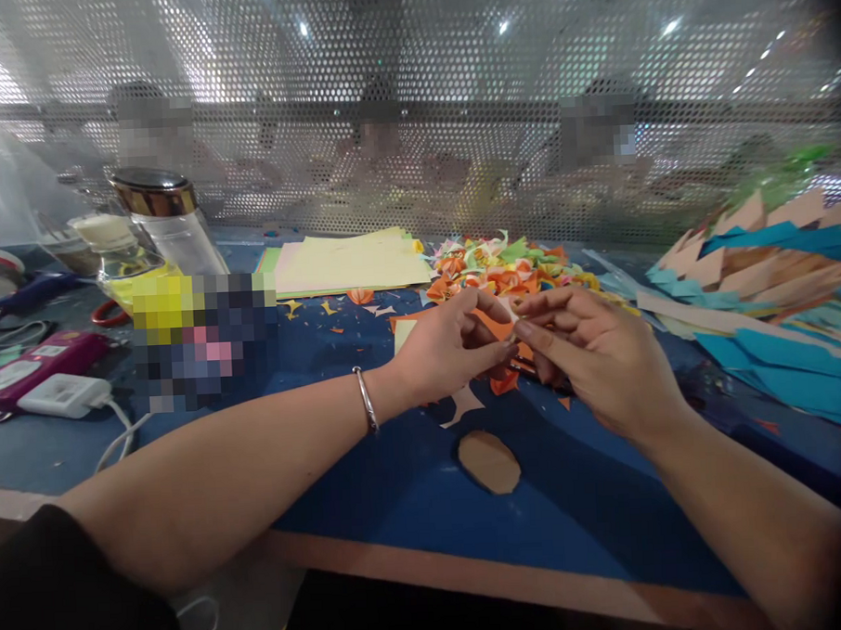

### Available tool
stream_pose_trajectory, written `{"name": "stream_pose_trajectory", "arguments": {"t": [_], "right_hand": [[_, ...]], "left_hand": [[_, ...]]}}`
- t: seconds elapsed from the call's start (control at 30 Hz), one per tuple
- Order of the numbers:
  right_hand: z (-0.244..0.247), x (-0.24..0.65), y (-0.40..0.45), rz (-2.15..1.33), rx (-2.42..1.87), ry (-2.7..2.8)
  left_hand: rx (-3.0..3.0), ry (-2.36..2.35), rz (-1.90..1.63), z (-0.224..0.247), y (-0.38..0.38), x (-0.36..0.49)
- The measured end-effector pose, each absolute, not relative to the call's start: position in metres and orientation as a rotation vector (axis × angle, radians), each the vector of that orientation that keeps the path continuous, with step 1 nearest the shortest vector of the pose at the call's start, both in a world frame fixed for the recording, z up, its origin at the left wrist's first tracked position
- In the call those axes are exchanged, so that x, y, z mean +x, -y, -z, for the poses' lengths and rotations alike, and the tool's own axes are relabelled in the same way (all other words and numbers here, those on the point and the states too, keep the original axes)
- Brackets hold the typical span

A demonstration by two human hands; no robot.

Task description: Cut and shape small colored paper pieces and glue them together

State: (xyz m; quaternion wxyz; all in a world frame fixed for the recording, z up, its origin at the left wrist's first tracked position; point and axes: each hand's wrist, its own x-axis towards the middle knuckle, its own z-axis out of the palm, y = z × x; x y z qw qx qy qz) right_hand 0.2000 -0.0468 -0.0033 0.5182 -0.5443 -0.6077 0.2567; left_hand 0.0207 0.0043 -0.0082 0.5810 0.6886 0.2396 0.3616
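Observation:
My left hand [450, 346], with a silver bangle on the wrist, is closed in a pinch over the blue table. Facing it, my right hand [600, 358] pinches too, and the fingertips of both hands meet at a small pale piece of paper [509, 309]. Fingers cover most of that piece, so its shape is unclear. Orange paper [403, 327] shows behind and under the hands. Closer to me lie a cut white paper scrap [464, 406] and a brown oval piece of card [489, 462].
Behind the hands is a heap of small colourful paper pieces [508, 260]. Left of it lies a stack of pale yellow sheets [348, 261]. Blue and peach folded paper [788, 290] fills the right. Bottles [172, 224] and a white charger [65, 394] stand left. A perforated screen [420, 166] closes the back.

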Motion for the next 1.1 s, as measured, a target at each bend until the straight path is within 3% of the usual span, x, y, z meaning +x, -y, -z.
{"name": "stream_pose_trajectory", "arguments": {"t": [0.57, 0.8, 1.1], "right_hand": [[0.007, 0.203, 0.044, -0.623, -1.314, 1.495], [0.006, 0.212, 0.042, -0.505, -1.381, 1.525], [0.015, 0.243, 0.03, -0.327, -1.703, 1.943]], "left_hand": [[1.45, -0.653, -0.804, 0.004, -0.01, 0.022], [1.245, -0.908, -1.147, 0.0, -0.026, 0.013], [1.118, -0.971, -1.339, 0.0, -0.04, 0.008]]}}
